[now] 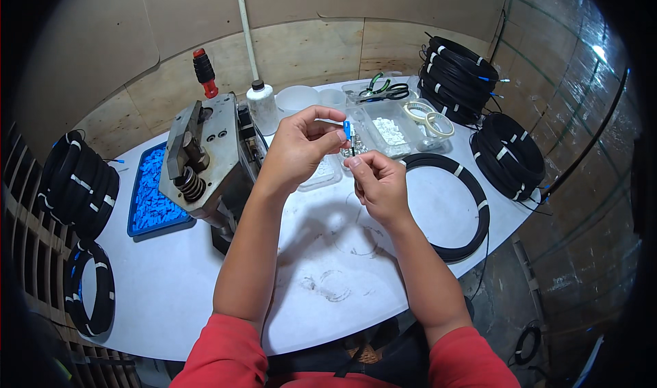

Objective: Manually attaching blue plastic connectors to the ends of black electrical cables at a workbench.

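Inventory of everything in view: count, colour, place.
Connector: 1, blue, pinched at centre
Thin black piece: 1, black, below connector
Press: 1, grey, table's left half
Handle: 1, red and black, above press
Tray: 1, blue, left of press
Blue parts: many, blue, in tray
Bottle: 1, white, beside bowl
Bowl: 1, white, back centre
White parts: many, white, in clear bin
Tape rolls: 2, pale, right of bin
Hand tools: at least 2, green/black, back
Cable coils: many, black, both ends of table, floor
Table: 1, white, centre
Pole: 1, pale, behind bottle
Sleeves: 2, red, lower edge
Left hand: 1, bare, on connector
Right hand: 1, bare, at black piece
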Available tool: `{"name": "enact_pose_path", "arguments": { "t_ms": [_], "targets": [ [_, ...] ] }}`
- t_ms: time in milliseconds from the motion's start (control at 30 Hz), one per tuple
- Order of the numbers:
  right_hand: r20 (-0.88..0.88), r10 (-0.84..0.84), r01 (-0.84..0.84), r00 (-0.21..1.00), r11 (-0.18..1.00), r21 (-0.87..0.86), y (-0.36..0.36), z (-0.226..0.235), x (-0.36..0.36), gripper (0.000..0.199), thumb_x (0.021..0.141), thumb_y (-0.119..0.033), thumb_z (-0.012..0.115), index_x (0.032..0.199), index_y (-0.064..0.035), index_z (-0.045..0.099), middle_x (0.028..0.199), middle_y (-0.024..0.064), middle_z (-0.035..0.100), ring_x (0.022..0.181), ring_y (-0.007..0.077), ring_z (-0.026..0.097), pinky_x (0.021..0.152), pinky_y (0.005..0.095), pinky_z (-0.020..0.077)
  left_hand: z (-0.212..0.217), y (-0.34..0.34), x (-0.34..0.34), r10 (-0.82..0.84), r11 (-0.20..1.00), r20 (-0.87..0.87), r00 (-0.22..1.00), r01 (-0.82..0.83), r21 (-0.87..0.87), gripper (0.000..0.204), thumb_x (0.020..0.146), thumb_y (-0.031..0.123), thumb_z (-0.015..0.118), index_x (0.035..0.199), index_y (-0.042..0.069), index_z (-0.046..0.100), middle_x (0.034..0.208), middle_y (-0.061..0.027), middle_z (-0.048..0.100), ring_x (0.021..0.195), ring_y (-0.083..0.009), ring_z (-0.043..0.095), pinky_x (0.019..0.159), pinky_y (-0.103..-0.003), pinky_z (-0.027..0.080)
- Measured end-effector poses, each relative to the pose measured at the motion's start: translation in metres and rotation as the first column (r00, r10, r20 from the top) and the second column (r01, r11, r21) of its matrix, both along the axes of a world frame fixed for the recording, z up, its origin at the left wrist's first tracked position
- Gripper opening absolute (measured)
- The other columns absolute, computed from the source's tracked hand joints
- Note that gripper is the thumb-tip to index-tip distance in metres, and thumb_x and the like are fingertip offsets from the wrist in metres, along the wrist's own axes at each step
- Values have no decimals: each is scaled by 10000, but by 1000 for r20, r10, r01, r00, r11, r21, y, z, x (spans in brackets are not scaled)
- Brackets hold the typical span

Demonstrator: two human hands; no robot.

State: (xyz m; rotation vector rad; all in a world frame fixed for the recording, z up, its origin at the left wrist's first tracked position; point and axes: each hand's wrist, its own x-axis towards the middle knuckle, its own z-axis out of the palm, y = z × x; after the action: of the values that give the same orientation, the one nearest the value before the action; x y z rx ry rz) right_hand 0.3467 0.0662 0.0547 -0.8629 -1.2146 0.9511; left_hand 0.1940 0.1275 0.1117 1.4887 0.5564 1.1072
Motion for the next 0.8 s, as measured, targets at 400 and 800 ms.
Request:
{"name": "enact_pose_path", "arguments": {
  "t_ms": [400, 800],
  "targets": [
    [3, 4, -4, 1000, 1000, 4, 0, 0, 0, 158, 929, -155, 623, 846, -23, 648, 573, -66, 505, 471, -2, 410, 421, 186, 305, -1, 0, -1, 3, 1000, -16, 1000, -2, 23, 260, 866, 88, 675, 1092, -11, 594, 904, -86, 668, 834, -135, 637, 770, -267, 511],
    [-9, 11, -11, 1000, 1000, 6, 0, 1, 0, 160, 927, -156, 625, 842, -23, 650, 565, -66, 502, 468, -3, 410, 419, 186, 304, 1, -1, -1, 10, 1000, -21, 1000, -10, 26, 271, 863, 82, 673, 1105, -10, 593, 915, -90, 669, 839, -134, 637, 782, -268, 516]
  ]
}}
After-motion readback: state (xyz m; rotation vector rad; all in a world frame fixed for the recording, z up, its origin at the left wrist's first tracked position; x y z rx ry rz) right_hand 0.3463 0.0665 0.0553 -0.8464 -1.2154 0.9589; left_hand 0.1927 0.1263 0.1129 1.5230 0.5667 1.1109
